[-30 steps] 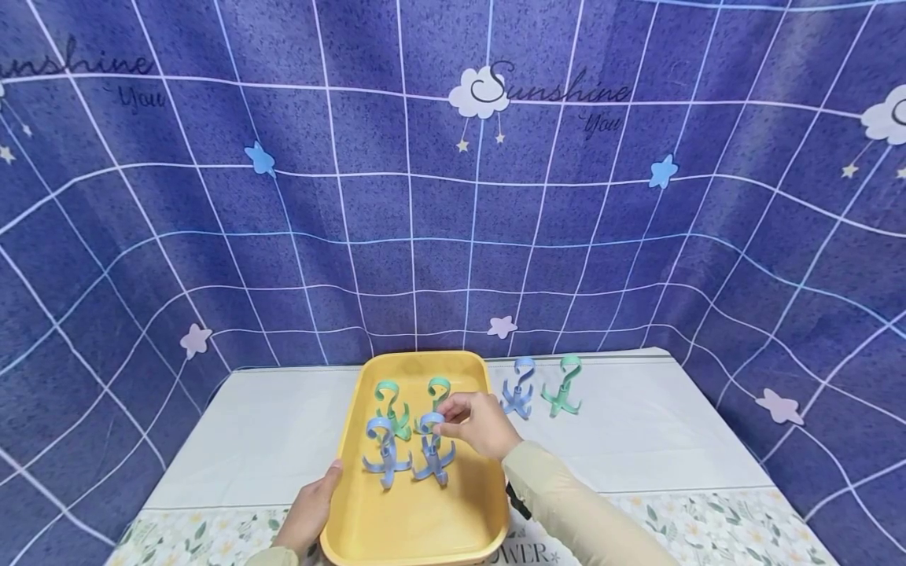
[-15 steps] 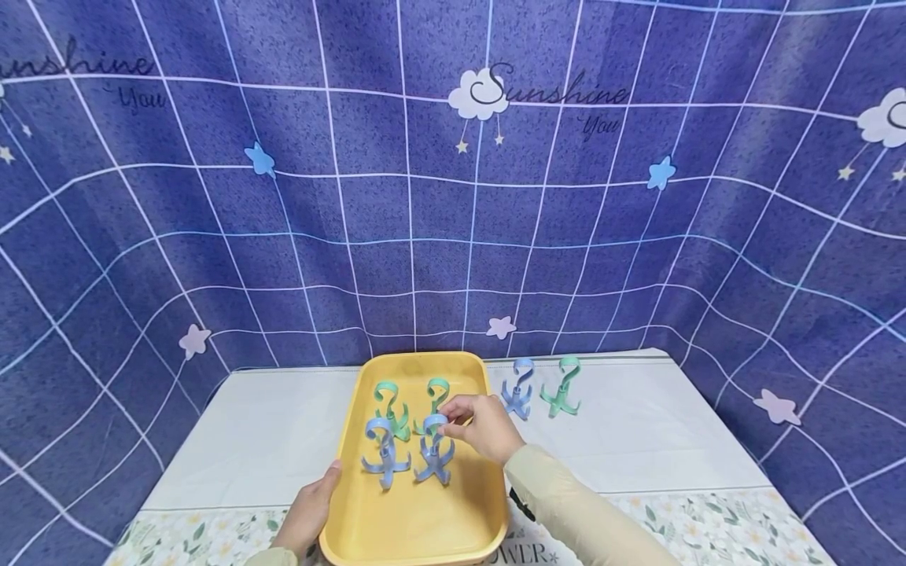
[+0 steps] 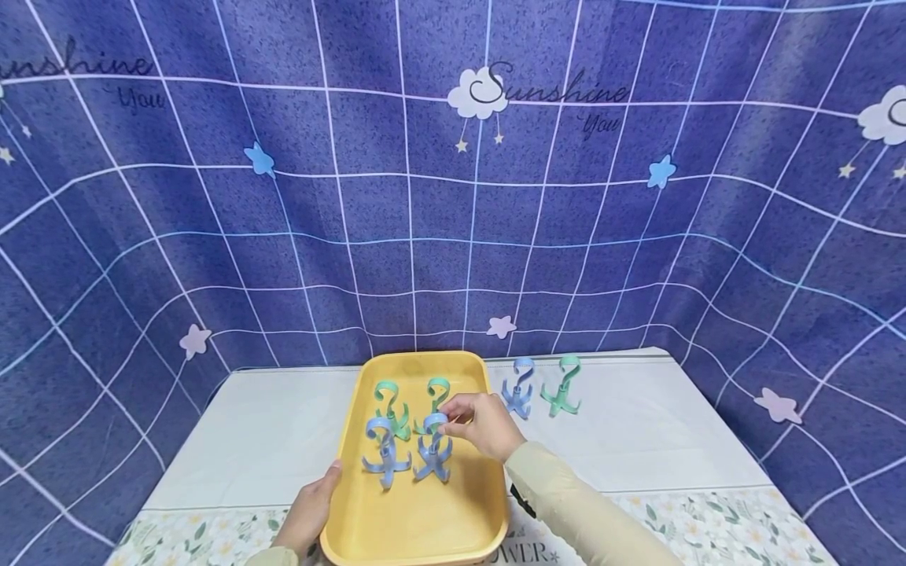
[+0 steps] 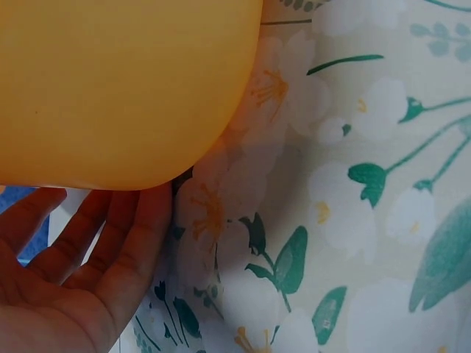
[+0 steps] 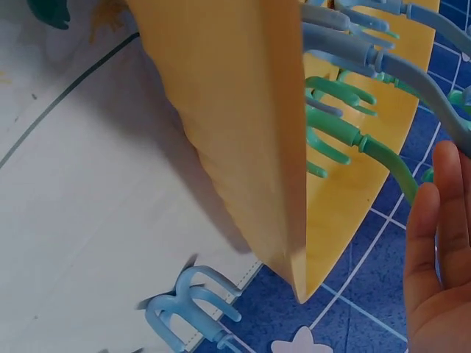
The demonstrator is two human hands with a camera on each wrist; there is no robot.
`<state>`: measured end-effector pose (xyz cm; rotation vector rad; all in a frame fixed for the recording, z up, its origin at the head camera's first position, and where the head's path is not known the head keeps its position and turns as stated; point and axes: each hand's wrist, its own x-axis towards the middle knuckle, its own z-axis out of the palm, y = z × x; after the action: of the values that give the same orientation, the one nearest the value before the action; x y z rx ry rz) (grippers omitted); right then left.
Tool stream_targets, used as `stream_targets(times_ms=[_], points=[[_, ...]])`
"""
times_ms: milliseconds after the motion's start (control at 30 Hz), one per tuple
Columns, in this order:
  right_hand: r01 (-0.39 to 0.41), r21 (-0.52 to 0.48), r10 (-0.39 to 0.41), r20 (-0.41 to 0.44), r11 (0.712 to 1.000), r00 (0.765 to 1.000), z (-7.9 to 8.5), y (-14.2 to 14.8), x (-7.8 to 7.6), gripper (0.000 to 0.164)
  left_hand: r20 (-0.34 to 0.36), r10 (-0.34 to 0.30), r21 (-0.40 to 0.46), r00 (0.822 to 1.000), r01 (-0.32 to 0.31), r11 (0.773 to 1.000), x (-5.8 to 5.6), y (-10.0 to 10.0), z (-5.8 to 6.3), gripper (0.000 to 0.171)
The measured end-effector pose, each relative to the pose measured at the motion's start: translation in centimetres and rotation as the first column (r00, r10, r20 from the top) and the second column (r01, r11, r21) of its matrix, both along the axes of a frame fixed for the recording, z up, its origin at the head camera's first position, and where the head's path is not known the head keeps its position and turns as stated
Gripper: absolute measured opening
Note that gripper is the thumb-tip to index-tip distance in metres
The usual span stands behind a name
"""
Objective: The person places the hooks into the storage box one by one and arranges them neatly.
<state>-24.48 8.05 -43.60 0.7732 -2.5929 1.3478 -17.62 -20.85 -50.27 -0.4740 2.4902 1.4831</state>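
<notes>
In the head view, my right hand (image 3: 484, 424) pinches the curled top of a blue four-prong hanging hook (image 3: 433, 456) over the yellow tray (image 3: 418, 527). A second blue hook (image 3: 386, 460) stands upright to its left in the tray. Behind them are two green hooks, one at the left (image 3: 399, 420) and one at the right (image 3: 439, 387), partly hidden by my fingers and the held hook. My left hand (image 3: 311, 503) is at the tray's left side; in the left wrist view its fingers (image 4: 125, 250) lie fairly straight against the tray's edge.
To the right of the tray, another blue hook (image 3: 519, 397) and another green hook (image 3: 562, 397) stand on the white cloth (image 3: 637, 440). Floral cloth (image 3: 708, 527) covers the near edge. A blue grid-patterned curtain (image 3: 453, 236) rises at the back and sides.
The pinched blue hook has turned slightly, its prongs shifting, while my right hand stays nearly in place. My left hand and the tray look the same.
</notes>
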Motion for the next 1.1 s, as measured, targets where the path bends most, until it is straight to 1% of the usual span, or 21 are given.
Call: stream_targets(times_ms=[233, 467, 600, 867, 1100], points=[[-0.006, 0.000, 0.006, 0.011, 1.000, 1.000, 0.1, 0.1, 0.0, 0.015, -0.012, -0.004, 0.005, 1.000, 0.004, 1.000, 0.1, 0.0, 0.0, 0.094], [-0.011, 0.003, 0.011, 0.000, 1.000, 1.000, 0.0, 0.2, 0.0, 0.018, -0.004, -0.002, 0.009, 1.000, 0.002, 1.000, 0.0, 0.0, -0.1, 0.090], [-0.019, 0.009, 0.019, 0.007, 1.000, 1.000, 0.0, 0.3, 0.0, 0.019, -0.009, 0.000, 0.007, 1.000, 0.000, 1.000, 0.0, -0.1, -0.1, 0.090], [-0.037, 0.047, 0.037, 0.002, 0.998, 0.999, 0.8, 0.8, 0.4, 0.021, -0.015, -0.001, 0.011, 1.000, 0.001, 1.000, 0.1, -0.1, 0.0, 0.091], [-0.062, 0.041, 0.062, 0.002, 0.997, 0.998, 1.5, 1.2, 0.5, 0.024, -0.015, -0.001, 0.016, 1.000, 0.001, 1.000, 0.1, -0.2, -0.1, 0.093]])
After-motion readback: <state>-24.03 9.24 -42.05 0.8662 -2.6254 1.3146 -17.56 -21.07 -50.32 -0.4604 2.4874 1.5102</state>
